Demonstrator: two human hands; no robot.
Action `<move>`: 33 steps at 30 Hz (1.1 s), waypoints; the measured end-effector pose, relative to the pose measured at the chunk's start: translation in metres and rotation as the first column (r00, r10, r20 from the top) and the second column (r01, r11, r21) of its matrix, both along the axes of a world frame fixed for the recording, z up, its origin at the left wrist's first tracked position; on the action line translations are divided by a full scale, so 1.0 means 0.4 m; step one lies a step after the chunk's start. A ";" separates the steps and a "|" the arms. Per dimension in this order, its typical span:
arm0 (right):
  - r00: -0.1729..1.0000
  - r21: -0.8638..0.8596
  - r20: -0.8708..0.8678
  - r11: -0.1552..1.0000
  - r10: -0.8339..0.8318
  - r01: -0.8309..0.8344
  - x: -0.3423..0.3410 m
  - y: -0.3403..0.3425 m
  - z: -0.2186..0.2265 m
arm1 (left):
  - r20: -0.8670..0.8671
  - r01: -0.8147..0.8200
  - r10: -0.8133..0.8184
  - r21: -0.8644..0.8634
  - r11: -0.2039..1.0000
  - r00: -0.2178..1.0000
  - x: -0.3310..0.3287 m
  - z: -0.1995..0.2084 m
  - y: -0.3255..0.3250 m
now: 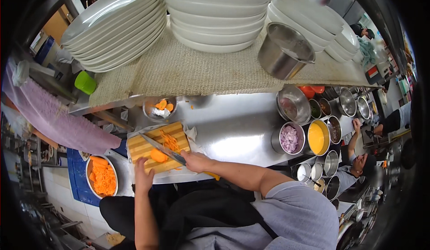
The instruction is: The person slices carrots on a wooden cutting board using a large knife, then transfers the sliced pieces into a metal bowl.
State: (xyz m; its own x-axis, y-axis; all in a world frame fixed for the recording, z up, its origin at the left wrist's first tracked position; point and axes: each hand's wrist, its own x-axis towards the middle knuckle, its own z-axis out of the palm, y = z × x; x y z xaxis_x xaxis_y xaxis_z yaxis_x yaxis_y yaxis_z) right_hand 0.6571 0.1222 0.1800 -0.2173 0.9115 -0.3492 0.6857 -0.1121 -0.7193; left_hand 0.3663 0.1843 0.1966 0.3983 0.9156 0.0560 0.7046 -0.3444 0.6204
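A striped wooden cutting board (134, 144) lies on a cloth on the metal counter. My right hand (197, 161) grips a kitchen knife (162, 148), whose blade slants across the board toward its far left. Against the blade rests a cut chunk of carrot (158, 156), with thin carrot strips (169, 140) on the far side of the blade. My left hand (143, 174) is at the board's near left edge, fingers apart and apparently holding nothing. To its left, a metal bowl (115, 185) holds shredded carrot (104, 180) and larger carrot pieces.
Above the counter, a mat-lined shelf (192, 73) carries stacked white plates (215, 14) and a metal pot (282, 55). Beneath it sits a bowl (146, 112) with carrot pieces. Rightward are containers of chopped onion (291, 139) and yellow liquid (318, 137). A co-worker (354, 176) stands far right.
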 end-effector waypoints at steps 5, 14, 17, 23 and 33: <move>0.988 -0.081 0.121 0.993 0.092 -0.083 -0.005 -0.018 -0.024 | 0.013 0.055 -0.056 0.041 0.998 0.998 0.086 -0.131 0.071; 0.977 -0.112 0.178 0.989 0.115 -0.096 -0.034 -0.048 0.032 | -0.025 -0.035 0.037 0.058 0.998 0.999 0.096 -0.138 0.061; 0.969 -0.108 0.212 0.988 0.127 -0.106 -0.049 -0.047 0.054 | -0.023 -0.081 0.080 -0.059 0.995 0.997 0.113 -0.128 0.082; 0.950 -0.060 0.299 0.995 0.095 -0.081 -0.065 -0.065 0.065 | -0.037 -0.129 0.128 -0.054 0.990 0.991 0.133 -0.132 0.044; 0.882 0.040 0.446 0.982 0.149 -0.186 -0.061 -0.025 0.120 | -0.011 -0.001 0.004 0.270 0.963 1.000 0.105 -0.083 0.023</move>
State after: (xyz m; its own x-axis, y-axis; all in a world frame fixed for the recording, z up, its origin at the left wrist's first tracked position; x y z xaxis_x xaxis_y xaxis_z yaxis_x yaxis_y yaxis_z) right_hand 0.6327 0.1121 0.2281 -0.2105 0.9037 -0.3729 0.9367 0.0772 -0.3417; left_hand 0.4082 0.1934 0.1635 0.3984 0.8680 0.2964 0.7122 -0.4964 0.4964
